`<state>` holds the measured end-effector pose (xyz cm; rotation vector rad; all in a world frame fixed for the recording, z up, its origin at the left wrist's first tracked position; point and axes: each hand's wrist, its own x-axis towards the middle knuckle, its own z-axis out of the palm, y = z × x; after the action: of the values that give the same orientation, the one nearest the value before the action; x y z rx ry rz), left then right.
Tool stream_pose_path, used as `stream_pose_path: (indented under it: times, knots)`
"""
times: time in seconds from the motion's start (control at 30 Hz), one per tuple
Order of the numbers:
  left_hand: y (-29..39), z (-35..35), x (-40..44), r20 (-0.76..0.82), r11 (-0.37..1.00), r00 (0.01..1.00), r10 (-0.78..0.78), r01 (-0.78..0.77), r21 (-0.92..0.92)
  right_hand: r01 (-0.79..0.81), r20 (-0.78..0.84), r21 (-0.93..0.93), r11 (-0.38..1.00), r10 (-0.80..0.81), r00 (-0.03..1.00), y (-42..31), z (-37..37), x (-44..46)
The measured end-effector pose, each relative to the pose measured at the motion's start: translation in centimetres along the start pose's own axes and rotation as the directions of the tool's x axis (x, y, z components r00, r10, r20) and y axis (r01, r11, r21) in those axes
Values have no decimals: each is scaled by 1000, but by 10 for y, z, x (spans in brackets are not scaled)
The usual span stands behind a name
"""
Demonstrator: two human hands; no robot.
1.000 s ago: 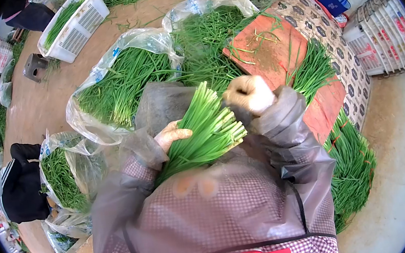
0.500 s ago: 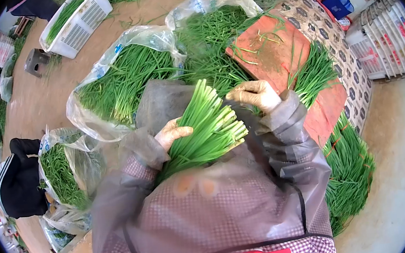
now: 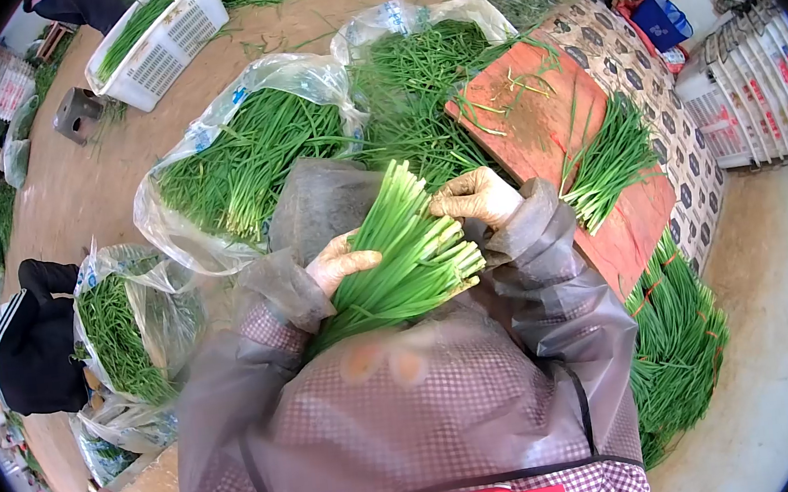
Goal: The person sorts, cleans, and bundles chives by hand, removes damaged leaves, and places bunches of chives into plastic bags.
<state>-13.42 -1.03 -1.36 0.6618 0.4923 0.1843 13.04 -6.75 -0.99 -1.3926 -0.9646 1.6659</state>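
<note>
Wrapped round a bunch of green stalks point(image 3: 395, 256), my left hand point(image 3: 342, 262) holds it above my lap, its pale cut ends pointing up and to the right. My right hand point(image 3: 478, 197) is at the upper right edge of the bunch, thumb and fingers pinched together by the stalks. What the pinch holds, if anything, is too small to tell. To the right, a smaller bunch point(image 3: 610, 163) lies on a reddish board point(image 3: 533, 104) with loose stalks and soil.
Open plastic bags of green stalks point(image 3: 257, 155) lie ahead. Tied bundles point(image 3: 678, 350) are stacked at the right. A white crate point(image 3: 160, 54) stands at the upper left. A co-worker in black point(image 3: 36, 345) is at the left beside another bag point(image 3: 118, 336).
My right hand has come left and down, from clear of the bunch to its edge, and its fingers have pinched. My left hand keeps its hold. The view has shifted slightly.
</note>
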Motion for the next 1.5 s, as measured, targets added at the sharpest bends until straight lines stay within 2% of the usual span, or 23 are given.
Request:
stream_pose_path:
  times: [0.23,0.3,0.4,0.43,0.5,0.57,0.63,0.67,0.7,0.73,0.77,0.8,0.83,0.87,0.93,0.97,1.03,1.17,1.27,1.33,1.37,1.43,1.5]
  knots:
    - [1,1,2,6,1000,1000,9,-9,1,91,-121,45,995,-85,989,-1,11,-3]
    - [1,0,1,3,1000,1000,20,-20,9,190,-306,15,982,-177,935,-12,9,-9]
    - [-1,-3,2,12,999,999,33,-34,32,431,-525,-90,898,-410,745,-10,-32,-8]
    - [-1,-3,3,26,998,999,39,-40,47,534,-588,-206,820,-540,602,-18,-46,-10]
    - [0,-4,3,38,999,999,29,-30,29,631,-784,-177,756,-496,374,-27,-76,-11]
    - [-1,-5,3,48,1000,999,18,-19,12,635,-790,-333,697,-574,216,-33,-93,-17]
    - [-3,-7,4,68,999,998,19,-21,25,400,-612,-583,707,-706,356,-32,-99,-17]
    - [-2,-8,5,67,999,998,22,-23,23,401,-610,-584,706,-707,358,-31,-100,-17]
    - [-3,-8,5,72,999,997,17,-20,33,127,-379,-764,633,-600,705,-35,-91,-19]
    - [-3,-8,5,76,999,997,9,-12,45,-62,-192,-913,402,-292,937,-37,-83,-18]
    - [-3,-8,6,76,999,997,7,-10,45,-12,-174,-925,379,-399,900,-30,-75,-9]
    - [-3,-8,7,82,998,996,15,-19,55,80,-269,-787,612,-456,848,-35,-53,-4]
    - [-4,-7,7,88,998,996,21,-26,64,317,-136,-696,644,-552,823,-50,-37,-4]
    - [-3,-6,7,84,998,996,17,-22,63,520,110,-734,438,-678,727,-60,-26,2]
    - [1,-2,7,87,997,996,3,-10,82,649,312,-677,348,-663,680,-72,1,11]
    - [1,-2,7,89,996,996,1,-8,84,661,412,-720,210,-637,651,-67,8,21]
    - [0,-4,7,96,997,995,-7,0,73,572,490,-820,1,-515,703,-69,18,24]
    - [-3,-5,7,67,995,998,-7,0,103,568,484,-811,141,-384,786,-64,20,37]
    - [-1,-4,5,76,993,997,-15,6,117,624,515,-772,121,-457,725,-62,19,38]
    - [0,-5,5,62,995,998,-24,18,95,541,429,-841,-6,-618,659,-55,14,39]
    - [-1,-6,4,66,995,997,-31,24,96,464,340,-879,-107,-823,456,-39,2,50]
    - [-2,-7,4,70,1000,997,-18,17,23,202,-32,-955,215,-754,656,-52,-18,29]
    - [-3,-7,3,66,1000,998,-9,8,9,-44,-326,-928,369,-753,572,-61,-34,10]
